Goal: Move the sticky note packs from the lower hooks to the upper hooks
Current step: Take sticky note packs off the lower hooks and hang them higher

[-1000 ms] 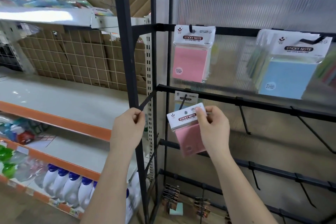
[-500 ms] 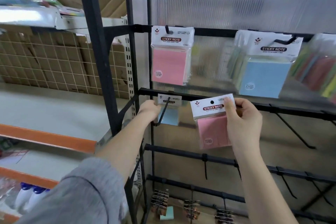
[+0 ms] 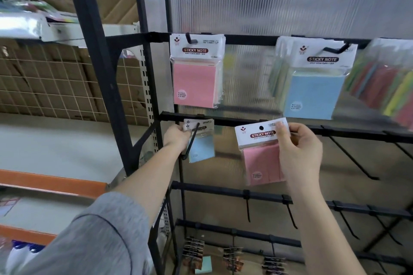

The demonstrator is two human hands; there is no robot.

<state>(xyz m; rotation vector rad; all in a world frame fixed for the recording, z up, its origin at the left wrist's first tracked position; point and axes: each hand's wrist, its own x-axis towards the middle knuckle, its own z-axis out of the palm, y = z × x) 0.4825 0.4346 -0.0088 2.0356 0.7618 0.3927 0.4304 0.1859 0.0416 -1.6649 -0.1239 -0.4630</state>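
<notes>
My right hand (image 3: 299, 152) grips a pink sticky note pack (image 3: 261, 152) by its white header card, free of any hook, just below the second rail. My left hand (image 3: 176, 138) pinches the header of a blue sticky note pack (image 3: 202, 147) that hangs on the leftmost lower hook (image 3: 190, 145). On the top rail a pink pack (image 3: 195, 73) hangs from the left upper hook (image 3: 192, 39). A stack led by a blue pack (image 3: 312, 87) hangs from the hook to its right (image 3: 335, 48).
Black rails (image 3: 245, 121) run across a ribbed translucent back panel. Several bare hooks (image 3: 353, 158) jut from the lower rails on the right. Multicoloured packs (image 3: 388, 87) hang at the far right. Binder clips (image 3: 232, 254) hang at the bottom. A black post (image 3: 98, 69) stands left.
My left hand left the black post and reached to the blue pack on the lower hook. My right hand carried the pink pack off to the right and slightly up.
</notes>
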